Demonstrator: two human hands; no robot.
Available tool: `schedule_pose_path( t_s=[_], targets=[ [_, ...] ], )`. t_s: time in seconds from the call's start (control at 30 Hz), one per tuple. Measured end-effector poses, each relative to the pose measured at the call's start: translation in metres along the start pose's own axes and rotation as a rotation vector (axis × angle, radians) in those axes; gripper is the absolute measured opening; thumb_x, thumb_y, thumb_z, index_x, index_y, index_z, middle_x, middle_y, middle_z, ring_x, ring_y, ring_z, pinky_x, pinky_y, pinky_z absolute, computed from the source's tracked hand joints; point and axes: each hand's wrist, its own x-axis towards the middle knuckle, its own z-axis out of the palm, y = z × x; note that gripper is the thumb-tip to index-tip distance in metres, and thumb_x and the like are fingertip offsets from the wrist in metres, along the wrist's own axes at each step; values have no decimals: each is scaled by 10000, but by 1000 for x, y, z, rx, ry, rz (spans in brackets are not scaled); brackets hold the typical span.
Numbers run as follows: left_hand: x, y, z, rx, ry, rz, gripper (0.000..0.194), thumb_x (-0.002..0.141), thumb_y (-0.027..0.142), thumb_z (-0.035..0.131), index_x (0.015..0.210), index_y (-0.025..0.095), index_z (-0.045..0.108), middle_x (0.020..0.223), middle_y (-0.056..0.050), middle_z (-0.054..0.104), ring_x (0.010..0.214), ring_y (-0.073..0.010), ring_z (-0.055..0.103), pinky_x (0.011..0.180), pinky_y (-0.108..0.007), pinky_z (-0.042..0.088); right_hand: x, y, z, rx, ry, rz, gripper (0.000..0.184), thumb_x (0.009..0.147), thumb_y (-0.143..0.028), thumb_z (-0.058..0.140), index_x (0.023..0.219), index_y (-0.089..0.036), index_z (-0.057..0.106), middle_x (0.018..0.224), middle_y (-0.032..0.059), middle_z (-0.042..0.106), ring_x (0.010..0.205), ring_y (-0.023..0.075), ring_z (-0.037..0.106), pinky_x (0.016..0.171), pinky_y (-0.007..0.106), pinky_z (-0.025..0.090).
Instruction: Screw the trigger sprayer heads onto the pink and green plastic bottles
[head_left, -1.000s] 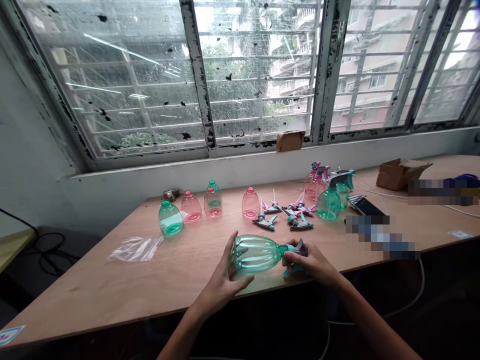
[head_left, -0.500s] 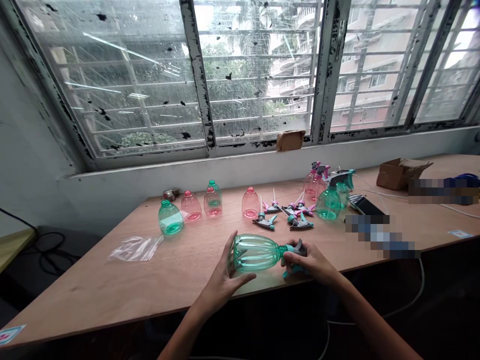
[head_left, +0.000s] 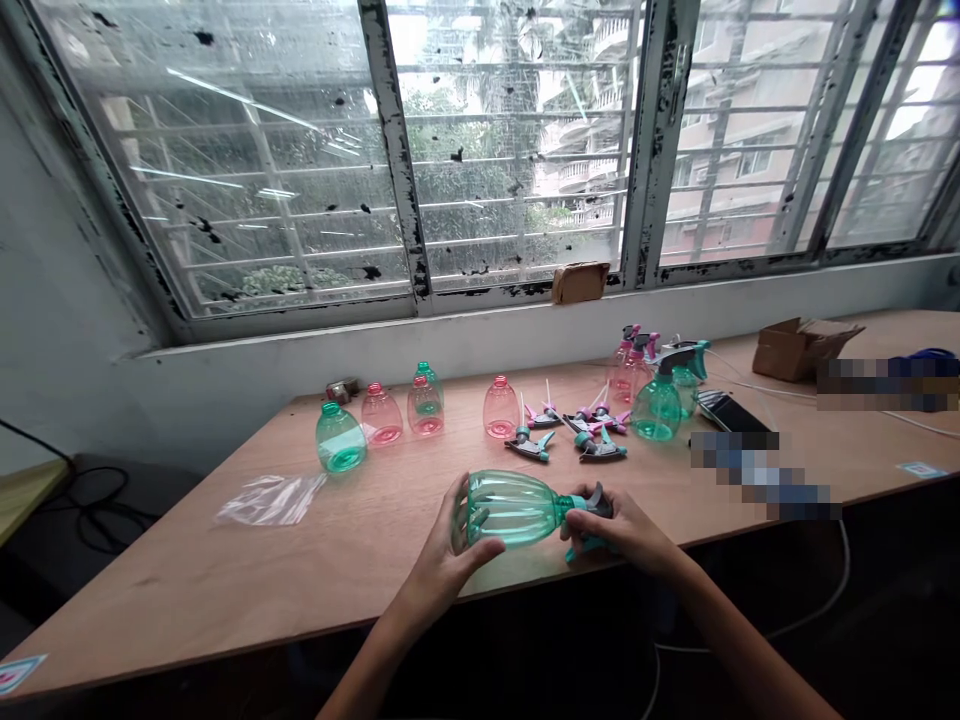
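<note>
A clear green spray bottle (head_left: 517, 508) lies sideways just above the near edge of the wooden table (head_left: 225, 570). My left hand (head_left: 450, 560) wraps round its wide base. My right hand (head_left: 626, 530) grips the teal and grey trigger head (head_left: 592, 502) at the bottle's neck. Behind, loose trigger heads (head_left: 574, 432) lie in a small heap, and headless pink and green bottles (head_left: 382, 415) stand in a row.
Finished spray bottles (head_left: 656, 385) stand at the back right beside a black device (head_left: 731, 410). An empty plastic bag (head_left: 274, 497) lies at the left. A cardboard box (head_left: 799, 345) sits far right. The window sill runs along the back.
My left hand has shifted its hold round the bottle's base, with the thumb curling further under. The bottle has turned slightly; the right hand stays on the trigger head.
</note>
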Motion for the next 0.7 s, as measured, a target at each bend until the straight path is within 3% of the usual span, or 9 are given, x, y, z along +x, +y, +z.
schedule_pose_path(
  t_s=[0.1,0.27,0.47,0.7],
  targets=[
    [-1,-1,-1,10,-47,5,921,738,322,822,1509,233,326,1481,-134,466,1385,-355,412,1169,-464,318,0,0,0,-12,10,-12,371,814,-487,744,937,-168,602,746,38,756,620,192,706,616,297,563],
    [-4,-2,0,4,-84,-2,1043,780,280,789,1558,349,98,1493,-100,455,1373,-301,446,1175,-462,301,1,-1,1,-34,20,-7,384,802,-511,746,909,-169,608,732,40,755,628,206,713,623,311,570],
    [-2,3,2,16,-67,-15,907,784,306,786,1529,268,269,1466,-144,492,1360,-344,456,1155,-486,342,1,0,1,-45,27,-30,357,833,-477,728,943,-163,598,734,36,746,629,193,703,629,311,575],
    [-3,-3,-1,45,-91,-2,1071,771,268,799,1557,351,77,1527,-103,423,1399,-310,415,1183,-464,295,0,-2,2,-48,20,-52,299,859,-428,720,926,-168,588,736,25,747,621,168,693,621,281,572]
  ],
)
